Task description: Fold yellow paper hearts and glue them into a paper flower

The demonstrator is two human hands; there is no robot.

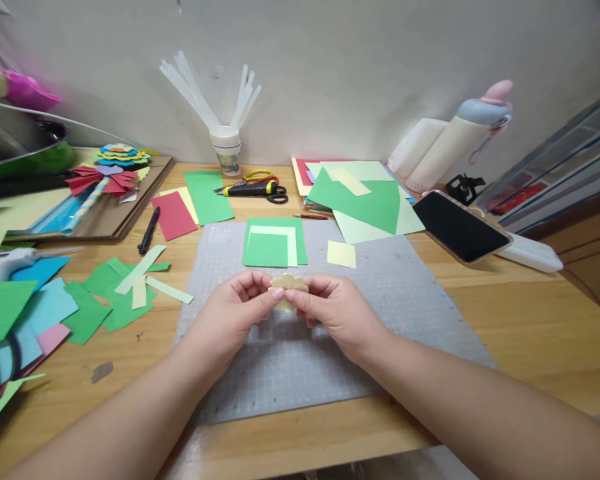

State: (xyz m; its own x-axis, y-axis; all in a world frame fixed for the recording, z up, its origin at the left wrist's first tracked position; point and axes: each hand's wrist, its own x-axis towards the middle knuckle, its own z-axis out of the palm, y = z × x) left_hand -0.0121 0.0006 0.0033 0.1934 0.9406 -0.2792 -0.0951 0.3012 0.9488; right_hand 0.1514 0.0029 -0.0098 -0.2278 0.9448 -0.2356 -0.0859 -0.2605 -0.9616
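Observation:
Between my two hands is a small pale yellow paper flower (289, 283) with rounded petals, held up over the grey cutting mat (320, 373). My left hand (235, 310) pinches its left side between thumb and fingers. On the other side, my right hand (343, 310) grips it the same way, the two thumbs nearly meeting at its middle. Parts of the flower are covered by my thumbs. Just beyond, a green paper square (265, 250) lies on the mat with a pale L-shaped strip on it. A pale yellow square (341, 254) rests to its right.
Green paper scraps (87, 313) and strips lie at left near a black pen (149, 231). Behind the mat are scissors and a yellow-black cutter (247, 189), a cup (227, 157) of white sticks, and stacked paper (360, 200). A phone (460, 225) and bottle (455, 143) are at right.

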